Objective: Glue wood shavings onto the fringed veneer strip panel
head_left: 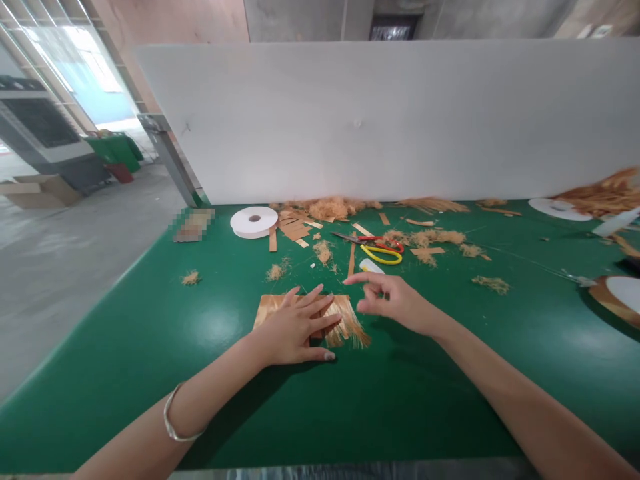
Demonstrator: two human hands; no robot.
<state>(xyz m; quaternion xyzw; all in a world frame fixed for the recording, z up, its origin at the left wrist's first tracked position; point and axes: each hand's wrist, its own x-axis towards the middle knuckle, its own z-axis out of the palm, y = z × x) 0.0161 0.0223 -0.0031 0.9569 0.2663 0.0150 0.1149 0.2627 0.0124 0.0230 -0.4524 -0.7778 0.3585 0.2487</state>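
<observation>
My left hand (295,330) lies flat with spread fingers on a piece of golden straw-like fibre (350,327) on the green table (350,413). The piece has a straight upper edge and a loose fringe at its right end; its middle is hidden under the hand. Just to the right, my right hand (397,303) hovers with the index finger stretched out, the thumb apart and the other fingers curled; nothing shows in it. Beyond that hand are a small white object (371,266), partly hidden, and scissors (383,253) with red and yellow handles.
A white tape roll (243,223) lies at the back left, near brown strips (295,227) and tangled fibre scraps (333,208). A white panel (375,127) stands along the back edge. More fibre (605,193) and a round white-and-brown object (620,300) are at the right.
</observation>
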